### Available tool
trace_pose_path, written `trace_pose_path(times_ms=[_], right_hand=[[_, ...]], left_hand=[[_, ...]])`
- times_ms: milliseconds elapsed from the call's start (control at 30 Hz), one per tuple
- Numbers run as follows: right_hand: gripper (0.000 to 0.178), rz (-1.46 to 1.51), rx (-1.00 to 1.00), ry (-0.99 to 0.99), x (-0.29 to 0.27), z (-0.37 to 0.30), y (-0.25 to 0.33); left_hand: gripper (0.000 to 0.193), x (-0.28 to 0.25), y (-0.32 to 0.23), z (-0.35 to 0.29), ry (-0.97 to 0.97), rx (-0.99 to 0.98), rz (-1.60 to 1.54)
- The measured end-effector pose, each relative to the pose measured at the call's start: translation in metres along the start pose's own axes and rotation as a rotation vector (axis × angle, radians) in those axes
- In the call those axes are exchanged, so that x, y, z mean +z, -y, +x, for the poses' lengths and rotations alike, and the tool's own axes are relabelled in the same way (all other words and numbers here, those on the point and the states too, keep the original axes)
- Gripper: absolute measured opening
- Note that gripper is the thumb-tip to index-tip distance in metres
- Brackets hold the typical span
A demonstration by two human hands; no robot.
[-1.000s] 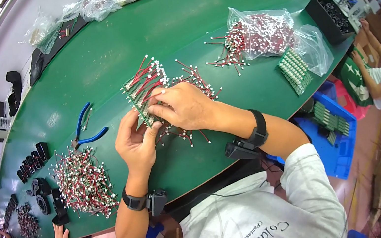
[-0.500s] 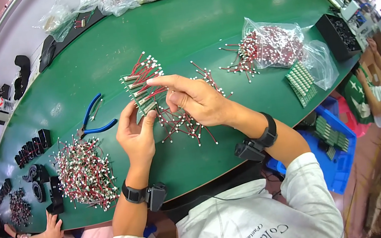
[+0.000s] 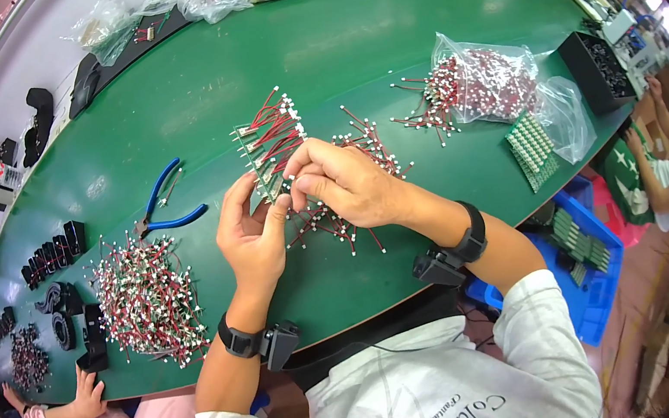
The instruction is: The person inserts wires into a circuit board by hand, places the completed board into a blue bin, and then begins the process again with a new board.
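Observation:
My left hand (image 3: 252,239) grips the lower end of a green circuit board panel (image 3: 249,154), held tilted above the table. White sockets line the panel, and short red connector cables (image 3: 279,121) with white plugs stick out of it to the right. At the panel's lower end, my right hand (image 3: 353,187) is closed in a pinch, a small white connector plug (image 3: 290,179) showing at its fingertips. The rest of that cable is hidden by the fingers. Loose red cables (image 3: 371,144) lie behind and beneath my right hand.
Blue-handled pliers (image 3: 177,223) and a large cable heap (image 3: 148,300) lie left. To the right are a plastic bag of cables (image 3: 493,79), another green panel (image 3: 529,145), a black box (image 3: 593,72) and a blue crate (image 3: 584,322). A co-worker's hand (image 3: 87,397) rests at the left edge.
My right hand has come down from the middle of the panel to its lower end, its extended index finger now bent into a pinch. The panel has shifted slightly right in my left hand.

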State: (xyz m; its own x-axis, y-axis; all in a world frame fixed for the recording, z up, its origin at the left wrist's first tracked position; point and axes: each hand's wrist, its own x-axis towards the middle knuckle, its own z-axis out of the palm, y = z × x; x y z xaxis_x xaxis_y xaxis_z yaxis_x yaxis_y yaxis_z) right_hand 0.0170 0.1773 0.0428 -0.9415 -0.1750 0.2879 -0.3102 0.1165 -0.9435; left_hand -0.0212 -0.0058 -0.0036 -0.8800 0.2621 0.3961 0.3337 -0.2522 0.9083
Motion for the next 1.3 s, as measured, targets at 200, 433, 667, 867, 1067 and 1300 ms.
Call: trace_pose_path(times_ms=[200,433,667,867,1067,1300], right_hand=[[0.012,-0.021,0.076,-0.020,0.001,0.001,0.001],[0.010,-0.015,0.048,-0.150,0.003,0.000,-0.005],[0.011,-0.125,-0.055,-0.201,0.003,0.000,-0.001],[0.009,-0.288,-0.249,-0.239,0.002,0.000,-0.003],[0.009,-0.380,-0.358,-0.290,0.005,-0.001,-0.009],[0.010,-0.478,-0.402,-0.311,0.008,-0.001,-0.009]], left_hand=[[0.047,0.000,-0.002,-0.002,0.016,0.020,0.053],[0.047,0.002,-0.007,-0.003,0.081,0.031,0.035],[0.047,0.001,-0.004,-0.006,0.119,0.037,0.052],[0.049,0.000,-0.003,-0.004,0.142,0.042,0.062],[0.048,0.002,-0.003,-0.005,0.153,0.059,0.075],[0.048,0.002,-0.004,-0.004,0.172,0.058,0.072]])
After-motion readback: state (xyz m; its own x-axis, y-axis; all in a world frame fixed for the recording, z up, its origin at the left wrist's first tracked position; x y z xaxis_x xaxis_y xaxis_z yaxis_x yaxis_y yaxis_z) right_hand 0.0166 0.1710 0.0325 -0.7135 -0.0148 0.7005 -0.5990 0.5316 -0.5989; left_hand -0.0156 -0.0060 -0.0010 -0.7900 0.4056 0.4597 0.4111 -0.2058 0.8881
